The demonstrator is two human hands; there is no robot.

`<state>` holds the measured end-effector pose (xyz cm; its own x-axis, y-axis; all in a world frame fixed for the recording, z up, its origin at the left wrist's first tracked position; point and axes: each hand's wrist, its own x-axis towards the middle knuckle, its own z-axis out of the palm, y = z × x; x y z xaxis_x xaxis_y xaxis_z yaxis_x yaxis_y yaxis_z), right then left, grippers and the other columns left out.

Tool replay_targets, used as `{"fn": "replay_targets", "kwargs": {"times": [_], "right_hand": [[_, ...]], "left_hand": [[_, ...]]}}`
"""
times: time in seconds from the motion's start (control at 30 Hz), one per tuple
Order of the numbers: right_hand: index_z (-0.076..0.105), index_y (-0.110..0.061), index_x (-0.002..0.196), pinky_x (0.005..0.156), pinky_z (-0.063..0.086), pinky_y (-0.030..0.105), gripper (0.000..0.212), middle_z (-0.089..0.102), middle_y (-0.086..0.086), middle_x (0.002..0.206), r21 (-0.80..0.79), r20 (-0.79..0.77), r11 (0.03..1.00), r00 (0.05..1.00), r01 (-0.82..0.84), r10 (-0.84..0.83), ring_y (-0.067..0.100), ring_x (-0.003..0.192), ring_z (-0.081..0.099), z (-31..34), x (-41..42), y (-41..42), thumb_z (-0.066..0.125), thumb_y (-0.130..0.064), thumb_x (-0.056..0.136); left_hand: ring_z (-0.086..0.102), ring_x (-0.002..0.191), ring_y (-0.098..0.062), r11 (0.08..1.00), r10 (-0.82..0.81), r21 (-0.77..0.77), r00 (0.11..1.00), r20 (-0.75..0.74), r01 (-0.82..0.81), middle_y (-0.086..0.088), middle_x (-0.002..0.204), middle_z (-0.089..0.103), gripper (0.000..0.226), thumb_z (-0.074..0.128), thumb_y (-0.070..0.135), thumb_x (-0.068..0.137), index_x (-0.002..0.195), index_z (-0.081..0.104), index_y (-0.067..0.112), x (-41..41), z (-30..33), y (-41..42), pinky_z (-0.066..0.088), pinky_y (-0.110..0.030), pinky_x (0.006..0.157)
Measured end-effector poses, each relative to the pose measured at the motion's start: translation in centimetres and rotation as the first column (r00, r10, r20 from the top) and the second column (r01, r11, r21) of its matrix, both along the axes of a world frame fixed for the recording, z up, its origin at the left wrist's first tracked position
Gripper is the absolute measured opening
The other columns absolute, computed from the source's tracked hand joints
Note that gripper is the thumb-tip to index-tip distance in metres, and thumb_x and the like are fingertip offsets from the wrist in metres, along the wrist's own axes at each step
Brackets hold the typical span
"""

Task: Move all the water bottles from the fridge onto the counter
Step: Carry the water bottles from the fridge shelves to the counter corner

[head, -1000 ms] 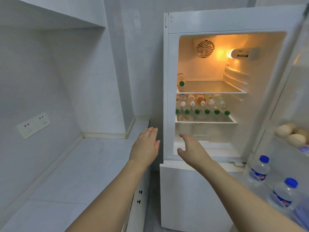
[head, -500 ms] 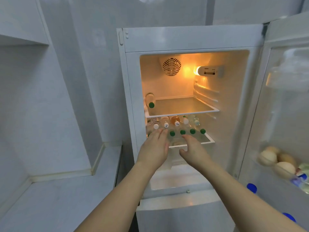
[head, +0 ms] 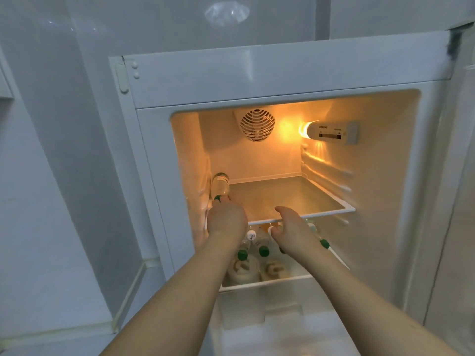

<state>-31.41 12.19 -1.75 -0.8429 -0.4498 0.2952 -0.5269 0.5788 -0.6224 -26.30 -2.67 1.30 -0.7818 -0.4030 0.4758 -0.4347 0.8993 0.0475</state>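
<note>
upper shelf (head: 295, 199): open right of lone bottle (head: 220, 186) | lower shelf (head: 267, 281): packed with bottles (head: 259, 246)

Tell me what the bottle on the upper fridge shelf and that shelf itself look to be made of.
Clear green-capped bottle lying on the upper shelf: likely thin clear plastic, since pale contents show through. Upper fridge shelf: seemingly a glass or clear plastic pane, smooth and reflective, with a white, probably plastic, front rim.
</note>
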Motion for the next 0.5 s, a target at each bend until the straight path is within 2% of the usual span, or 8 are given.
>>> {"fn": "replay_targets", "kwargs": {"times": [0.1,0.17,0.27,0.37,0.5], "right_hand": [[0.037,-0.017,0.144,0.108,0.039,0.040,0.057,0.042,0.002,0.148,0.041,-0.038,0.999,0.999,-0.021,0.022,0.023,0.132,0.043,-0.3,-3.6,-1.4,0.058,-0.029,0.093],[0.037,-0.016,0.145,0.113,0.030,0.041,0.060,0.040,0.003,0.150,0.098,-0.100,0.995,0.994,-0.023,0.033,0.024,0.135,0.038,-0.4,-5.4,-2.1,0.055,-0.040,0.094],[0.038,-0.015,0.143,0.119,0.014,0.044,0.059,0.039,0.004,0.151,0.249,-0.235,0.967,0.972,0.049,0.012,0.023,0.140,0.031,-0.6,-7.2,-3.3,0.036,-0.052,0.098],[0.039,-0.014,0.141,0.119,0.009,0.046,0.057,0.037,0.007,0.151,0.335,-0.300,0.933,0.953,0.132,-0.027,0.025,0.142,0.027,-1.2,-8.1,-4.4,0.023,-0.050,0.100],[0.043,-0.014,0.138,0.120,0.010,0.049,0.054,0.041,0.007,0.147,0.352,-0.343,0.918,0.938,0.183,-0.055,0.025,0.141,0.029,-2.0,-8.6,-5.0,0.019,-0.044,0.099]], "left_hand": [[0.058,0.108,-0.028,0.988,0.152,0.027,0.988,0.038,-0.153,-0.012,0.126,0.059,0.038,0.049,0.025,0.099,0.132,0.048,0.006,-3.6,0.7,-1.9,0.048,-0.032,0.076],[0.060,0.108,-0.027,0.975,0.215,0.042,0.974,0.070,-0.218,-0.011,0.124,0.061,0.036,0.048,0.025,0.101,0.131,0.051,0.006,-5.2,0.8,-2.8,0.050,-0.032,0.079],[0.060,0.111,-0.026,0.960,0.279,-0.025,0.949,0.144,-0.279,-0.011,0.125,0.062,0.033,0.048,0.024,0.101,0.128,0.056,0.007,-7.0,0.6,-4.1,0.046,-0.030,0.075],[0.061,0.110,-0.026,0.954,0.300,-0.039,0.932,0.204,-0.299,-0.009,0.122,0.065,0.029,0.051,0.024,0.099,0.123,0.062,0.011,-8.2,0.1,-5.1,0.045,-0.031,0.073],[0.064,0.112,-0.025,0.957,0.288,-0.033,0.930,0.228,-0.288,-0.007,0.122,0.066,0.023,0.052,0.018,0.100,0.119,0.064,0.012,-9.0,0.0,-5.6,0.051,-0.031,0.082]]}}
